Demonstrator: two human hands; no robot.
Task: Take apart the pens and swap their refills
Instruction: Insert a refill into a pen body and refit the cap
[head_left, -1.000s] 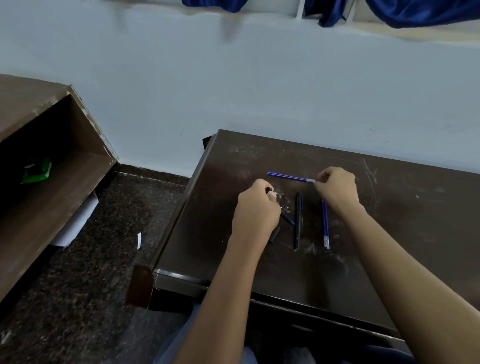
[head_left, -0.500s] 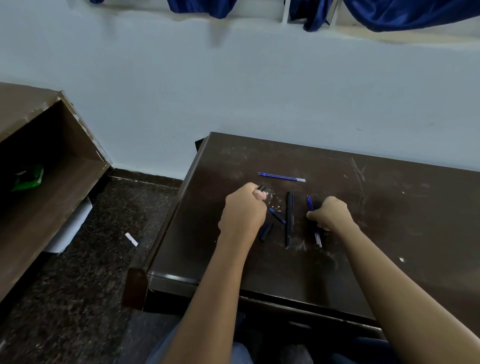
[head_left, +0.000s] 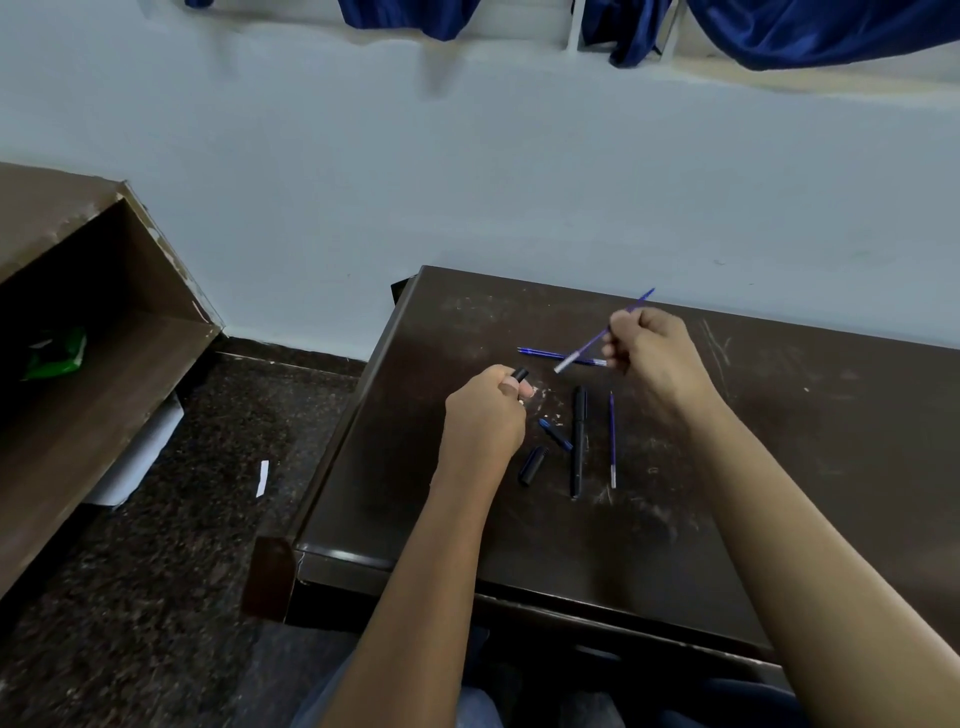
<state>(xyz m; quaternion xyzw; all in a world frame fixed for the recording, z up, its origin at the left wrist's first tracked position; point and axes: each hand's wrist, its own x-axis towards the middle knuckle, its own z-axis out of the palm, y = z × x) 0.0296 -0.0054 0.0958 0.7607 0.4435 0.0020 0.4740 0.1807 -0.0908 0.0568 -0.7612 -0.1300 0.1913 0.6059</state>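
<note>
The left hand hovers over the desk near its left edge. Its fingers are curled round a black barrel, whose end pokes out above the thumb and points up and right.

Just right of that end comes the pale tip of a blue refill, close to it but not touching. The refill's long axis slants from this tip up toward the far edge, passing through the right hand, which pinches it mid-length in the air. The tip likely needs only a short push leftward, in line with the barrel.

Below the hands lie a cap, a black pen and a spare refill.
</note>
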